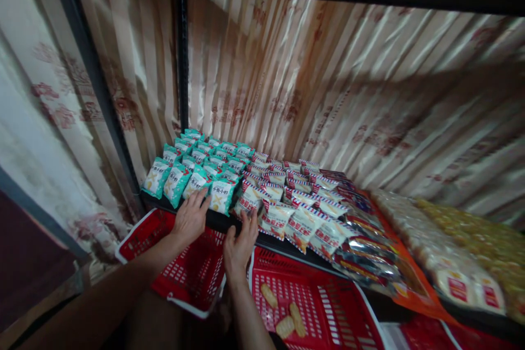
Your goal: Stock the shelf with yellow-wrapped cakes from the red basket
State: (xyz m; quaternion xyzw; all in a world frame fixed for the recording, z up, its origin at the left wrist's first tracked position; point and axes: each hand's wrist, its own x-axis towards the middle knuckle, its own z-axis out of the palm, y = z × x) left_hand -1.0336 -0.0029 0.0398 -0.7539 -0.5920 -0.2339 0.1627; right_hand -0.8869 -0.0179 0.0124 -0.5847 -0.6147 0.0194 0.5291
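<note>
Several rows of small teal and white snack bags (176,180) stand on a dark shelf (221,220). My left hand (192,216) rests its fingertips against the lower part of a front-row teal bag (197,179); its fingers are stretched out and grip nothing. Beside it, my right hand (240,246) has its fingers up and thumb apart. Its fingertips reach the lower part of a white bag with red and blue striped edging (249,197); whether they touch is unclear. More striped bags (303,225) lean in rows to the right.
Below the shelf edge hang a red basket (191,273) and another red basket (324,306) holding a few yellowish pieces (286,327). Shiny dark packets (367,254), an orange package (418,290) and clear bags (435,240) lie rightward. A metal post (183,65) stands before curtains (266,65).
</note>
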